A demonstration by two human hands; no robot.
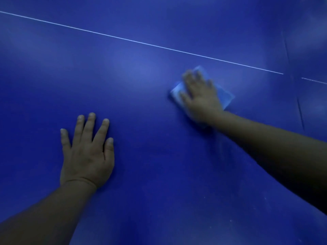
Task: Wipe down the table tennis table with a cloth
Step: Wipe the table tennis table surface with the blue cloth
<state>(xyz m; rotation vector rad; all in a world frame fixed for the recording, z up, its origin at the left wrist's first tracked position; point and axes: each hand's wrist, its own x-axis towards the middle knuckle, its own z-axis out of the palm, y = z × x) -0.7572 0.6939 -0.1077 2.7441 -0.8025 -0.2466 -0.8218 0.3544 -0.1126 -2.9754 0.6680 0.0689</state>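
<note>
Smooth, matte-blue table tennis table (150, 174), crossed by a thin white line (141, 42). Just this side of that line, folded light-blue cloth (228, 96) — soft, roughly square — pressed flat under blurred right hand (200, 96), fingers straight. Further from the line, left hand (86, 152) — palm down, fingers splayed, holding nothing, resting on bare surface.

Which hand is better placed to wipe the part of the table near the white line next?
The right hand. It already presses flat on the blue cloth, just below the white line. The left hand rests bare on the table, farther from the line.
</note>
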